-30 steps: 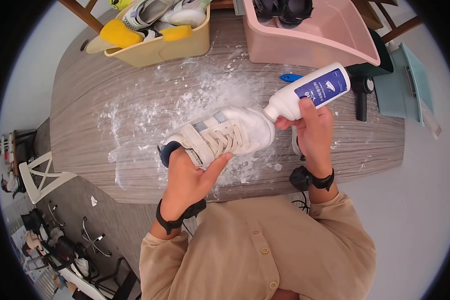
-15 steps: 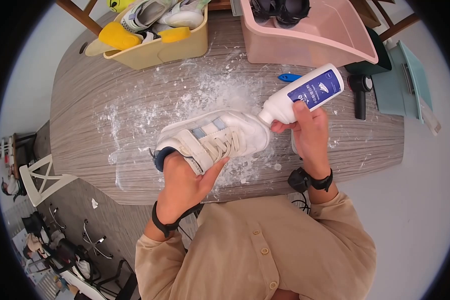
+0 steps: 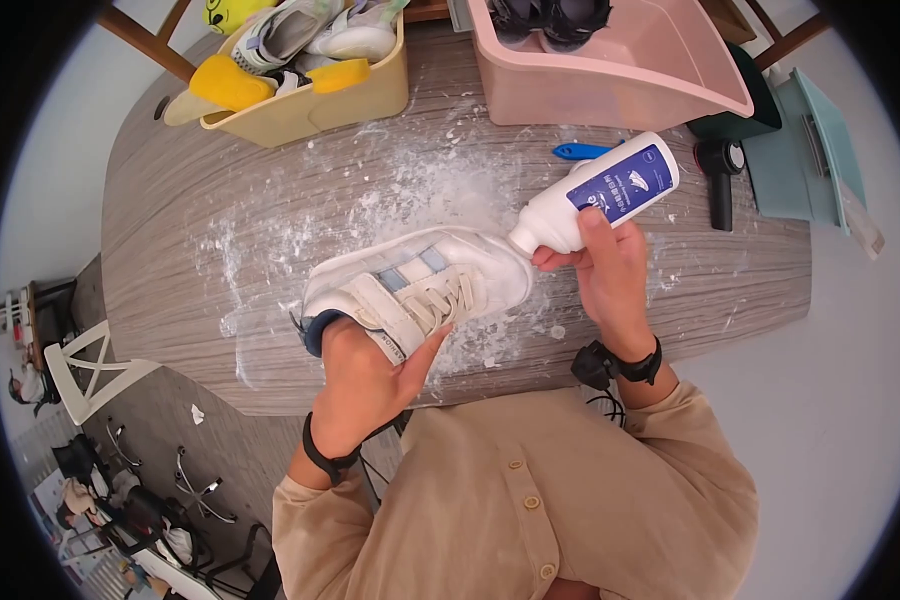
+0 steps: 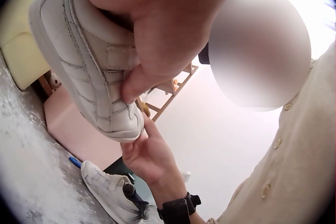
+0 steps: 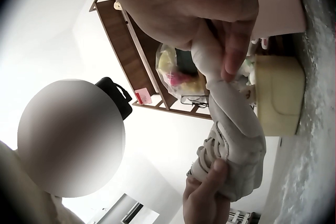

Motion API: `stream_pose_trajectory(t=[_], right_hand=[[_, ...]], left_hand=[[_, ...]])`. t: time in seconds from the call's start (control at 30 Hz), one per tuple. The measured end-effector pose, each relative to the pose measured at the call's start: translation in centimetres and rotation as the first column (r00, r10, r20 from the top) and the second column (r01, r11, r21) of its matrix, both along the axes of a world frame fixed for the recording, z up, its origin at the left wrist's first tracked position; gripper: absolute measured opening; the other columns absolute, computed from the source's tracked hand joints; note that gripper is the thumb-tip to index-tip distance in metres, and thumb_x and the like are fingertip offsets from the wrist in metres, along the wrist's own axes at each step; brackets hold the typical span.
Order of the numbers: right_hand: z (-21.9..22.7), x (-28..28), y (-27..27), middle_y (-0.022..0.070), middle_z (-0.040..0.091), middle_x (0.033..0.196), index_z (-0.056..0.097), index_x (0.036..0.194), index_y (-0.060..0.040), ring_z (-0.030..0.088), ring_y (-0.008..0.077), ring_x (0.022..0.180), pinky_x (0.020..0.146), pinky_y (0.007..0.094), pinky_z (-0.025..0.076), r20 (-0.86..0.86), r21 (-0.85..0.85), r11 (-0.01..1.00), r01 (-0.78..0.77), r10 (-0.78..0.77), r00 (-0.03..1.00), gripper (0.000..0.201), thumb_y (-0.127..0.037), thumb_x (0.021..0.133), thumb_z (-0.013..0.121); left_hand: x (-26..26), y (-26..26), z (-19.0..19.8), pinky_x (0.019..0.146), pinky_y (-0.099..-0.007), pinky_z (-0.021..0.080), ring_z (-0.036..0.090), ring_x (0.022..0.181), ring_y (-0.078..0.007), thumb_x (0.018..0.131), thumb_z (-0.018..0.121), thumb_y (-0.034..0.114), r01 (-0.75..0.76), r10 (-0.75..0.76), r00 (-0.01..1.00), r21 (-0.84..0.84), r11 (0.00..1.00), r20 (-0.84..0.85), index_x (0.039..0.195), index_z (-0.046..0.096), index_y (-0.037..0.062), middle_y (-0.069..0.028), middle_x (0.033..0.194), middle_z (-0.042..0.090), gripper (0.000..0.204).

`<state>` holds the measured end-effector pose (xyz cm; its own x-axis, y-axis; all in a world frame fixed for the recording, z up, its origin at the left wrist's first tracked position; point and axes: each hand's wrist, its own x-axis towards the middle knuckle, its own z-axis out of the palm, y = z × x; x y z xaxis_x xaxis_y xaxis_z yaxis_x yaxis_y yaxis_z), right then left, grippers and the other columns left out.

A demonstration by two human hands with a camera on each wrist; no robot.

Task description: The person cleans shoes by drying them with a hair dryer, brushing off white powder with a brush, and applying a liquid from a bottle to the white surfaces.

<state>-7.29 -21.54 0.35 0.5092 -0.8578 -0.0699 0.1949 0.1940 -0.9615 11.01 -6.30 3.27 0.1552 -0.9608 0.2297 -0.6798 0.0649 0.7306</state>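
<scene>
A white sneaker point(image 3: 490, 262) with cream laces and grey-blue side patches is held above the table by my left hand point(image 3: 365, 375). The fingers go into its ankle opening, and the thumb presses beside the laces. In my right hand point(image 3: 615, 280) is a white squeeze bottle point(image 3: 552, 215) with a blue label, tilted with its neck down toward the left. The bottle's end meets the sneaker's toe, also in the right wrist view. A second white sneaker point(image 4: 107, 192) lies on the table, below my right hand in the left wrist view.
White powdery smears mark the wood-grain table point(image 3: 170, 320). At the back stand a yellow bin point(image 3: 360, 115) of shoes and a pink bin point(image 3: 610, 95) with dark shoes. A blue handle point(image 3: 580, 151), a black handheld tool point(image 3: 720, 190) and a teal bin point(image 3: 795, 170) are at the right.
Both hands have shifted slightly left with the sneaker and bottle. The sneaker has rolled a little, showing more of its far side. The bottle stays at the toe, and the camera view has shifted slightly.
</scene>
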Motion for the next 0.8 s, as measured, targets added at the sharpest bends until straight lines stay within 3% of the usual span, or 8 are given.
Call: stream_pose_trajectory(t=[0.47, 0.6, 0.8], right_hand=[[-1.3, -0.7, 0.9, 0.0154, 0.066, 0.085, 0.058, 0.098, 0.0069, 0.066, 0.0188, 0.069, 0.059, 0.0269, 0.055, 0.029, 0.121, 0.992, 0.039, -0.043, 0.999, 0.035, -0.027, 0.095, 0.052], [-1.5, -0.8, 0.8, 0.0146, 0.066, 0.085, 0.059, 0.098, 0.0065, 0.065, 0.0174, 0.067, 0.059, 0.0263, 0.054, 0.03, 0.106, 0.994, 0.018, -0.021, 0.999, 0.034, -0.027, 0.095, 0.053], [-1.6, -1.0, 0.9, 0.0138, 0.066, 0.085, 0.058, 0.101, 0.0058, 0.064, 0.0173, 0.068, 0.061, 0.0274, 0.053, -0.023, 0.068, 0.998, -0.013, 0.015, 1.0, 0.036, -0.029, 0.095, 0.049]], left_hand=[[-0.8, 0.1, -0.7, 0.071, -0.0343, 0.049, 0.065, 0.079, -0.0322, 0.074, 0.069, 0.001, 0.033, -0.034, 0.999, 0.021, 0.999, 0.038, 0.093, 0.068, 0.0003, -0.0145, 0.088, 0.068, 0.019], [-0.8, 0.0, -1.0, 0.064, -0.0356, 0.05, 0.064, 0.071, -0.0317, 0.072, 0.07, 0.003, 0.054, -0.051, 0.995, -0.037, 0.998, 0.081, 0.094, 0.069, 0.002, -0.0136, 0.086, 0.068, 0.021], [-0.9, 0.0, -1.0, 0.062, -0.0357, 0.05, 0.064, 0.07, -0.0312, 0.072, 0.07, 0.003, 0.082, -0.075, 0.989, -0.047, 0.995, 0.13, 0.095, 0.069, 0.0027, -0.0135, 0.086, 0.068, 0.023]])
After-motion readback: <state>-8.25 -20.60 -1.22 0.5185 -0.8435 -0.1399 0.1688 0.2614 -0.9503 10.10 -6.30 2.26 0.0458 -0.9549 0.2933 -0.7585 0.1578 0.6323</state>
